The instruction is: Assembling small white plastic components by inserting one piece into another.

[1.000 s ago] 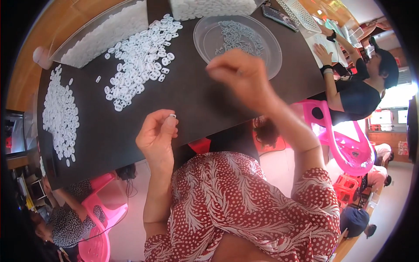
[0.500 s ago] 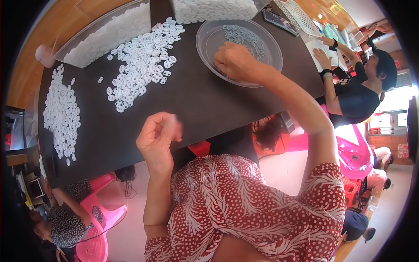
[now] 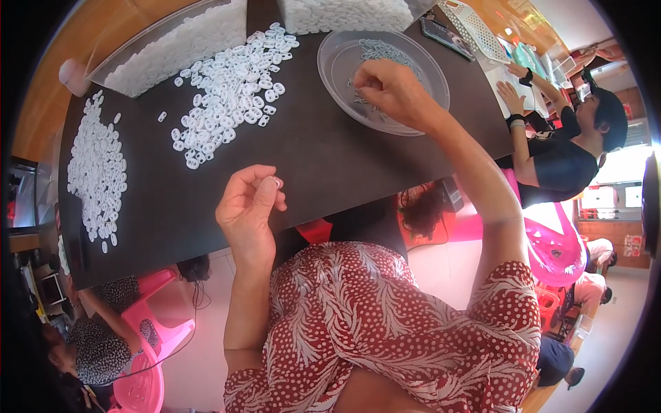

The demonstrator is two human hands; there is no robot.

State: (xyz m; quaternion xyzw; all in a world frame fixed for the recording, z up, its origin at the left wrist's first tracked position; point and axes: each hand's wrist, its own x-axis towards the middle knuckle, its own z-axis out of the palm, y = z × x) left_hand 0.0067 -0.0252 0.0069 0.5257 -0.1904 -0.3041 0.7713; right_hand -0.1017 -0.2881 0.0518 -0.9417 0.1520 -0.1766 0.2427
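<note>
Near the table's front edge, my left hand pinches a small white plastic piece between thumb and fingertips. My right hand is over a round clear dish, its fingers curled together. Whatever they hold, if anything, is hidden. Small grey metal pieces, thin like screws or pins, lie in the dish. To the left spreads a pile of white oval plastic pieces with two holes each. Farther left is a second pile of smaller white oval pieces.
Two clear bins of white pieces stand at the back of the dark table. A phone and a white perforated basket lie back right. A co-worker sits at right, another person at lower left.
My right hand has lifted slightly and shifted right over the dish, uncovering some metal pieces below its fingers. My left hand has turned a little, so the white piece at its fingertips shows clearly.
</note>
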